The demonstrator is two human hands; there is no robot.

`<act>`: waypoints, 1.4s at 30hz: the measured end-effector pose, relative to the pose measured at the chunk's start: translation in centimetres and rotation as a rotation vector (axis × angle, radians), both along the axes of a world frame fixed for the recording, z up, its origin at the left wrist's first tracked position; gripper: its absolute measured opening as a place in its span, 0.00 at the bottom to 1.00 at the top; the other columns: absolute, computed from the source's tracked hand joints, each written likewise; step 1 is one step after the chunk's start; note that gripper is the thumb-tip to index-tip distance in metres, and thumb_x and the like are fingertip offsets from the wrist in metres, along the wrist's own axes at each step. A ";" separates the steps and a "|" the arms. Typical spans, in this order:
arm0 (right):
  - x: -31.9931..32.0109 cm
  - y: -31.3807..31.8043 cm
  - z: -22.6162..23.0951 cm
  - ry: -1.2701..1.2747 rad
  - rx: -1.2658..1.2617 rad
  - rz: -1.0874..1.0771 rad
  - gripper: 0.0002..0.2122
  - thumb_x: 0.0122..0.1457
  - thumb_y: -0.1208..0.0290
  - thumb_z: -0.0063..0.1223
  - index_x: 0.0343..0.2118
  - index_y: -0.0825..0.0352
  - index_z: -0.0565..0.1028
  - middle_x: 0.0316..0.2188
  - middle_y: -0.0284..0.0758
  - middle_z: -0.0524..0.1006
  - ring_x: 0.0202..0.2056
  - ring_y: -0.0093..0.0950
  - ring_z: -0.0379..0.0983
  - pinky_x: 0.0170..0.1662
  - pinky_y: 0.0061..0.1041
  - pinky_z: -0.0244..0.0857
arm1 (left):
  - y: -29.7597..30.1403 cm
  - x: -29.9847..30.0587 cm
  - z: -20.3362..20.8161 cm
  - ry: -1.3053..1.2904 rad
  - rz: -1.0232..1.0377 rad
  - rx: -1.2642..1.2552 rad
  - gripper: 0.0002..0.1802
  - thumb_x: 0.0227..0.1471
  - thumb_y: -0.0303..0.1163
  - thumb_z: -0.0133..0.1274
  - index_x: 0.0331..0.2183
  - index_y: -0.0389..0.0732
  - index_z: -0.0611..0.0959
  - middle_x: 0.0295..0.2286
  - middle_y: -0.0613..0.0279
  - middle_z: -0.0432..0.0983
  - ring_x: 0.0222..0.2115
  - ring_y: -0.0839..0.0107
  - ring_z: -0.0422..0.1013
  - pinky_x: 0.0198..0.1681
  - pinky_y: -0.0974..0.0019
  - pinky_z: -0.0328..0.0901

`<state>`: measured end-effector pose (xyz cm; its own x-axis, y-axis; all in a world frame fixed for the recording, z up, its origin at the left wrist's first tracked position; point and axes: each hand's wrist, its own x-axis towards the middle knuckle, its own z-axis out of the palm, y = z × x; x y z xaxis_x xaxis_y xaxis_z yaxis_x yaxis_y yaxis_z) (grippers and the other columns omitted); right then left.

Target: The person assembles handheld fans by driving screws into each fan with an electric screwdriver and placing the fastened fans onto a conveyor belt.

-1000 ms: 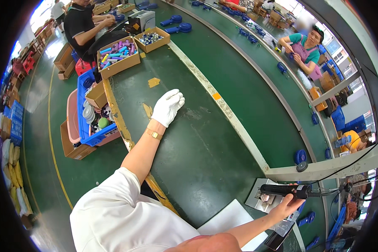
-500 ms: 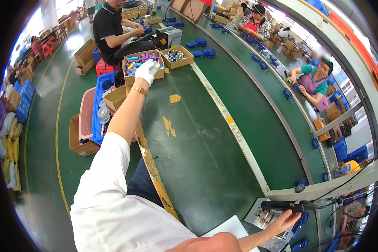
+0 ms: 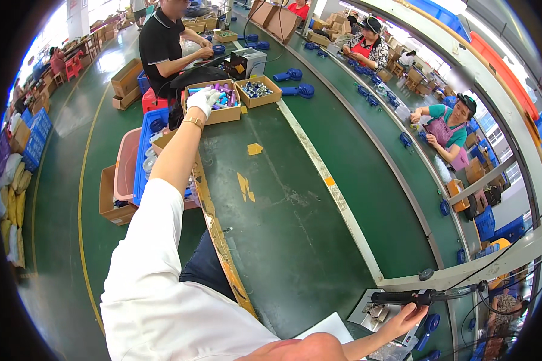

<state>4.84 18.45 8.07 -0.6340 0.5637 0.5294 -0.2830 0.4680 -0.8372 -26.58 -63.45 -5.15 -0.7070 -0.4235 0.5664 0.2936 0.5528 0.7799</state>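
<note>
My left hand (image 3: pixel 203 101), in a white glove, reaches into a cardboard box (image 3: pixel 227 116) of purple and teal cylindrical batteries (image 3: pixel 230 96) at the far end of the bench. Its fingers curl down among the batteries; whatever they grip is hidden. Beside that box stands a smaller cardboard box (image 3: pixel 265 100) of small shiny metal parts. At the lower right my bare right hand (image 3: pixel 403 319) has its fingers curled against the underside of a black, corded electric screwdriver (image 3: pixel 400 297). Below the screwdriver lies a metal fixture (image 3: pixel 376 313) on a pale plate.
Blue handheld fans (image 3: pixel 298 91) lie past the boxes and beside my right hand. A blue crate (image 3: pixel 143 157) and a pink tub (image 3: pixel 126 168) stand left of the bench (image 3: pixel 283 240). A metal frame (image 3: pixel 464 274) crosses at the right. Co-workers sit across the line and beyond the boxes.
My left hand has shifted left and toward the near side within the battery box. The view has tilted slightly. My right hand stays at the screwdriver.
</note>
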 end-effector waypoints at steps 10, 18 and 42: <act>0.0 -0.1 0.1 0.001 0.018 -0.006 0.25 0.61 0.67 0.45 0.56 0.76 0.53 0.49 0.48 0.65 0.49 0.34 0.65 0.52 0.28 0.60 | 8.8 5.1 7.2 0.129 -0.251 0.702 0.22 0.57 0.27 0.38 0.52 0.28 0.62 0.52 0.46 0.60 0.55 0.58 0.56 0.58 0.61 0.54; -0.2 -0.8 0.4 -0.031 -0.036 -0.007 0.25 0.60 0.68 0.45 0.56 0.75 0.54 0.50 0.47 0.65 0.49 0.33 0.64 0.52 0.27 0.59 | 11.5 7.0 10.5 0.350 -0.436 1.434 0.25 0.56 0.25 0.35 0.55 0.29 0.56 0.56 0.40 0.50 0.57 0.46 0.48 0.58 0.48 0.52; -0.6 -1.1 -0.2 -0.055 0.001 0.003 0.24 0.60 0.68 0.45 0.55 0.75 0.56 0.48 0.45 0.68 0.47 0.31 0.65 0.49 0.25 0.60 | 10.8 10.7 10.7 0.390 -0.298 1.538 0.54 0.45 0.68 0.40 0.60 0.50 0.36 0.60 0.46 0.34 0.60 0.46 0.36 0.58 0.39 0.38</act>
